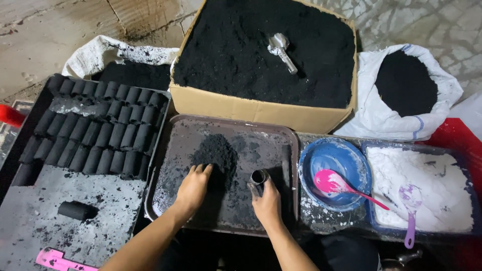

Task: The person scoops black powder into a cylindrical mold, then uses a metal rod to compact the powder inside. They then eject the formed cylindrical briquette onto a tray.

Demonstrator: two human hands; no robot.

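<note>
My left hand rests fingers-down on a small heap of black powder in the middle of a dark tray. My right hand grips a short metal tube standing upright on the same tray, its open mouth facing up. The two hands are about a hand's width apart. Rows of black cylindrical briquettes lie on a dark board to the left, and one single briquette lies apart nearer to me.
A cardboard box of black powder with a metal scoop stands behind the tray. A white sack of black powder is at the right. A blue bowl with a pink spoon and a tray of white powder with a purple spoon lie right.
</note>
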